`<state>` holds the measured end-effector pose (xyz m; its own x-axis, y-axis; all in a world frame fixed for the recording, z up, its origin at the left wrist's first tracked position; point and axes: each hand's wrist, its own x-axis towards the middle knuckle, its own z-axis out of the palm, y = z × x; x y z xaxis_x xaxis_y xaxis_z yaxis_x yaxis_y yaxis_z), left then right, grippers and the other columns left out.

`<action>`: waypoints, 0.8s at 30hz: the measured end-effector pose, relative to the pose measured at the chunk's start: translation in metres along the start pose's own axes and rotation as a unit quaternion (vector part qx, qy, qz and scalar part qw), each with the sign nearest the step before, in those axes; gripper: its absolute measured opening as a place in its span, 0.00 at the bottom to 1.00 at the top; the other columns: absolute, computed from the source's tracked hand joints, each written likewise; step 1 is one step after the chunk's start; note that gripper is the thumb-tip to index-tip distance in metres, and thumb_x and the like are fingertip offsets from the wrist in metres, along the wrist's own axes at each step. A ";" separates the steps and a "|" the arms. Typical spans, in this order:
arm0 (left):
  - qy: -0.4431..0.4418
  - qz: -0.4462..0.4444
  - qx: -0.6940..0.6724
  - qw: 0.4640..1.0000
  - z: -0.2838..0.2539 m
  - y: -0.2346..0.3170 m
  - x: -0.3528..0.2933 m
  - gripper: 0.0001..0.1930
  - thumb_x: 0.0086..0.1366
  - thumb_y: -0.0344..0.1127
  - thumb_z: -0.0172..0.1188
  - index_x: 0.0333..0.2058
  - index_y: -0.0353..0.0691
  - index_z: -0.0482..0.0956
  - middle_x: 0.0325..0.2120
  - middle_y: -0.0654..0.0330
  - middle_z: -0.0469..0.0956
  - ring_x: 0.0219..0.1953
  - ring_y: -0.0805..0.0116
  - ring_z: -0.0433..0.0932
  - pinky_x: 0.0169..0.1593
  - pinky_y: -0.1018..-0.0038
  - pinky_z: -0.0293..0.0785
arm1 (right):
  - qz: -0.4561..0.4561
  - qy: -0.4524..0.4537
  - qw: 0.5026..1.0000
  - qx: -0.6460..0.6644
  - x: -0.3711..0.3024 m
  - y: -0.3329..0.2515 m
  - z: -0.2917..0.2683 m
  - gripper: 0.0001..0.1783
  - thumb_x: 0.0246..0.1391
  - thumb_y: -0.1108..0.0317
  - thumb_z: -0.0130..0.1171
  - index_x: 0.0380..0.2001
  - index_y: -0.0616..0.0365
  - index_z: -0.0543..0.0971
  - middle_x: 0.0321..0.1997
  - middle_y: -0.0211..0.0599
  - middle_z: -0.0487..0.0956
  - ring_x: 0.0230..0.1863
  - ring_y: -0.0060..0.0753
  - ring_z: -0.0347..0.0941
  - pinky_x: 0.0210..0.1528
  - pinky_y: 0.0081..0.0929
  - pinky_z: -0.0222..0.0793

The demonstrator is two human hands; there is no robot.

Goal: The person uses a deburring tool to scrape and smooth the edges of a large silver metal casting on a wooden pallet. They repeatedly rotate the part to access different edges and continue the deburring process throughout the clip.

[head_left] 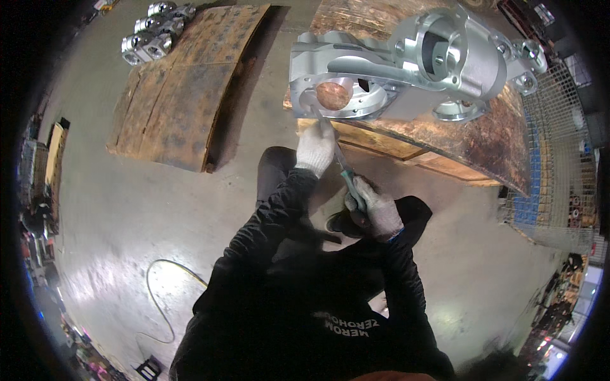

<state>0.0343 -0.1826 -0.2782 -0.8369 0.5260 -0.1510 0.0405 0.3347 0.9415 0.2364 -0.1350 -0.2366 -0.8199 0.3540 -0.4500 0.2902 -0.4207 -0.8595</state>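
My right hand (380, 211), in a light knit glove, is wrapped round the green-and-dark handle of a long file (343, 166). The gloved left hand (316, 147) pinches the file's blade farther up. The tip of the blade reaches the near lower edge of a large silvery machined metal casting (413, 79), beside a round opening at its left end. Whether the tip touches the metal I cannot tell. Through that opening shows brown wood.
The casting rests on a worn wooden pallet-like platform (457, 140). Another wooden platform (184, 101) lies to the left, with smaller castings (152, 38) at its far end. A wire-mesh cage (559, 159) stands at right. A hose (150, 286) curls across the floor.
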 end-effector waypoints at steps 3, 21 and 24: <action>0.018 0.027 0.003 0.999 0.004 -0.010 0.004 0.26 0.76 0.50 0.44 0.35 0.32 0.82 0.31 0.38 0.83 0.41 0.37 0.82 0.46 0.50 0.75 | -0.091 0.032 0.980 -0.172 -0.003 -0.010 0.004 0.19 0.72 0.56 0.52 0.53 0.59 0.77 0.33 0.29 0.74 0.25 0.20 0.65 0.25 0.22 0.58; -0.158 -0.007 -0.232 0.960 0.048 -0.011 0.003 0.26 0.79 0.54 0.46 0.35 0.35 0.78 0.25 0.58 0.78 0.26 0.68 0.77 0.30 0.68 0.73 | -0.096 0.136 0.982 0.084 -0.043 -0.012 0.059 0.24 0.72 0.64 0.54 0.65 0.64 0.71 0.44 0.39 0.83 0.26 0.21 0.73 0.29 0.21 0.69; -0.152 -0.014 -0.226 0.962 0.054 0.004 -0.007 0.27 0.79 0.55 0.44 0.34 0.36 0.77 0.26 0.59 0.79 0.27 0.68 0.76 0.33 0.68 0.73 | -0.213 0.147 0.953 -0.156 -0.038 0.010 0.029 0.24 0.71 0.66 0.54 0.66 0.64 0.70 0.45 0.40 0.83 0.29 0.22 0.73 0.31 0.22 0.69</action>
<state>0.0699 -0.1429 -0.2894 -0.6331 0.7492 -0.1944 -0.2785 0.0138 0.9603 0.2562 -0.1766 -0.2210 -0.7361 0.6747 -0.0534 0.1323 0.0660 -0.9890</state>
